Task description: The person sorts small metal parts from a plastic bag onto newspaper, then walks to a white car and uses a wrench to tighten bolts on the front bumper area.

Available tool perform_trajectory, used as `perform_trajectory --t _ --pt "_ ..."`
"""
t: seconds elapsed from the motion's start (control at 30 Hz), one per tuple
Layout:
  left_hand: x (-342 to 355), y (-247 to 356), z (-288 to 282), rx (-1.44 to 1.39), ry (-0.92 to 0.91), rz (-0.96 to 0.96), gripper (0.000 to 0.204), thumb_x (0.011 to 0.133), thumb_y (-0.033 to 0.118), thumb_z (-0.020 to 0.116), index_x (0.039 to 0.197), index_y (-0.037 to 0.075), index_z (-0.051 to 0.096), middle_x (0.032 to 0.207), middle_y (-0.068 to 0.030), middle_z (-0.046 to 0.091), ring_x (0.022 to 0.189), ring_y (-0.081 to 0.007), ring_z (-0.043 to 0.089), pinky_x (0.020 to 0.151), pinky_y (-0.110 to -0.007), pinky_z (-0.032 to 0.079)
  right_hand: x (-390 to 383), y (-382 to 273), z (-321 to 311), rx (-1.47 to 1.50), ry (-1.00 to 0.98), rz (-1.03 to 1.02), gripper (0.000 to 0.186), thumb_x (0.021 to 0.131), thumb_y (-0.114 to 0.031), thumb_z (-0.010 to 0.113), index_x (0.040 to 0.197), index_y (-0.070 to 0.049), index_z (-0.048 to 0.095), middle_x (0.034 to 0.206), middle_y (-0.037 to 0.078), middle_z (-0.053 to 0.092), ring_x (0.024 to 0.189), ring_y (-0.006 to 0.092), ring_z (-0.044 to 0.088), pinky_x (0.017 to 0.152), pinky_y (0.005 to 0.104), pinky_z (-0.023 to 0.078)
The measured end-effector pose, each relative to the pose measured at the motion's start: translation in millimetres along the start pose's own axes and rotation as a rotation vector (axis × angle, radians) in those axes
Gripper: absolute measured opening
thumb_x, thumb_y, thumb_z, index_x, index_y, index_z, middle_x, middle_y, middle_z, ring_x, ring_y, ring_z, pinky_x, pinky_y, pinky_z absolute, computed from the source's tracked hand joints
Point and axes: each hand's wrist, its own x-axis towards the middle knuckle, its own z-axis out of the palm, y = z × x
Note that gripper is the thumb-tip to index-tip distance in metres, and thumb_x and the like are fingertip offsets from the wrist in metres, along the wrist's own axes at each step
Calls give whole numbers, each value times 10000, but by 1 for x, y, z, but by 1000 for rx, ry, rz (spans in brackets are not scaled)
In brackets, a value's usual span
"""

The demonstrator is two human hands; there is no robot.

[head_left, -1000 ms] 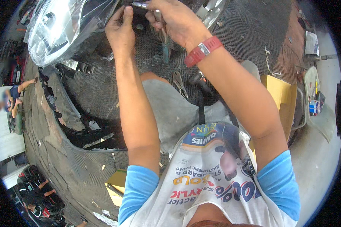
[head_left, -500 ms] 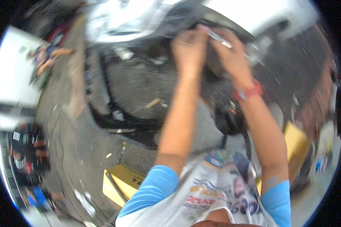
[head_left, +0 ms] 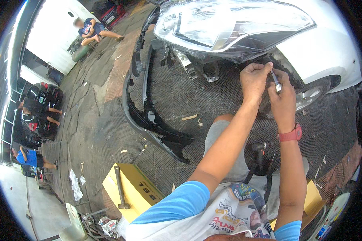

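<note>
White car (head_left: 330,32): front corner ahead of me. Film-wrapped headlight (head_left: 233,28) just above my hands; wheel (head_left: 311,97) near, to the right. My left hand (head_left: 252,84): fingertips bunched; whether they pinch anything, I cannot tell. My right hand (head_left: 284,94): fingers wrapped around the small silver tool (head_left: 276,82), below the headlight. Handling note: steady with the left, hold the shaft straight, keep metal off the film.

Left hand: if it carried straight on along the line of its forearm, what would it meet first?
Probably the lower edge of the plastic-wrapped headlight, just above the left hand in the picture; depth is unclear, so it might pass underneath instead.
</note>
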Motion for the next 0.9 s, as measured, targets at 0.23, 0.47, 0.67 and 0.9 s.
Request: perform_trajectory --t 0.23,0.47,0.67,0.9 --pt "-11 -9 9 -248 27 -165 243 822 201 816 908 2 705 885 -53 683 790 -130 588 705 -308 469 -7 8 -8 -239 2 -155 357 898 -124 626 1245 -46 599 1078 184 674 987 366 624 894 475 445" --pt "12 -18 -4 -413 -64 -288 263 817 217 795 1021 81 700 918 -30 652 805 -131 569 714 -292 463 5 13 -3 -276 24 -267 394 858 -172 666 1226 -49 598 1016 155 678 949 337 633 862 483 456" --pt "3 -16 1 -260 -101 -124 481 856 226 794 1251 8 625 965 -56 710 755 -55 550 625 -196 362 6 23 -13 214 -12 86 343 867 -142 655 1173 5 610 924 196 705 842 351 681 778 429 511" --pt "11 -17 -14 -50 -235 41 580 889 214 799 1303 -113 558 973 -122 728 899 -129 661 836 -256 487 7 37 -5 325 57 117 377 871 -139 653 1212 22 627 908 181 712 762 249 671 725 344 525"
